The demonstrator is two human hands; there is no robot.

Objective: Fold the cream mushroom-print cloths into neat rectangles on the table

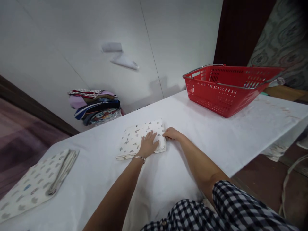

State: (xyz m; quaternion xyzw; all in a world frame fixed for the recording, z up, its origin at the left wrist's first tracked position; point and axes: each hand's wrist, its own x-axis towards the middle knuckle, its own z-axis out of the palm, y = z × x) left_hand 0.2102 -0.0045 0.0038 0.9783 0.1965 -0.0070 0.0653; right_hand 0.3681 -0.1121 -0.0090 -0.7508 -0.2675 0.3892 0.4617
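A folded white cloth with small printed figures (132,138) lies flat on the white-covered table (197,138). My left hand (148,143), with a bracelet at the wrist, rests on top of this cloth near its right side, palm down and fingers spread. At the cloth's right edge, my right hand (171,133) has its fingers closed in a pinch on that edge. Another folded cloth, white with grey marks (36,183), lies at the table's left end, apart from both hands.
A red plastic basket (216,96) with metal handles stands at the table's back right. Beyond the back edge is a pile of folded clothes (98,107) against the pale wall. A cable hangs at the lower right.
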